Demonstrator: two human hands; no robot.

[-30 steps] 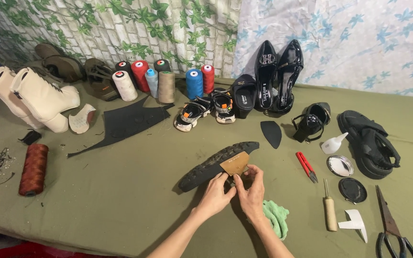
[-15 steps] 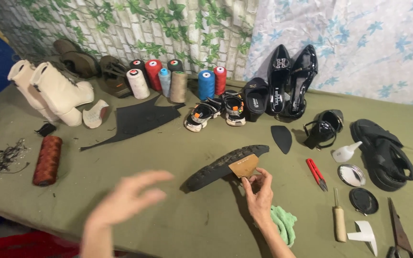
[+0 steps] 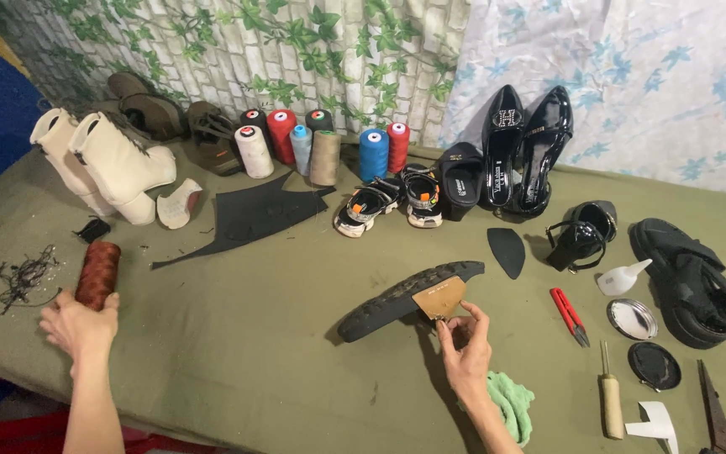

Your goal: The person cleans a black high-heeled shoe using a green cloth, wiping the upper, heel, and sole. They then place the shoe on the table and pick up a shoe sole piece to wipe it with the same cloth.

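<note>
A black shoe sole (image 3: 397,298) lies tilted on its edge on the olive table cloth (image 3: 254,353), with a tan leather piece (image 3: 439,297) against it. My right hand (image 3: 466,353) pinches the lower edge of that tan piece. Far out to the left, my left hand (image 3: 80,326) closes around the near end of a brown thread spool (image 3: 98,273) lying on the cloth.
Cream boots (image 3: 107,164) and brown shoes stand at back left, several thread cones (image 3: 313,147) behind a black leather sheet (image 3: 254,214). Small sandals (image 3: 388,202), black pumps (image 3: 518,143) and sandals lie right. Red cutters (image 3: 569,315), an awl (image 3: 611,399), tins, scissors and green cloth (image 3: 510,403) lie near right.
My left hand left the sole, swept left across the cloth and now grips the brown spool. My right hand stays on the tan piece. The view shifted a little leftward.
</note>
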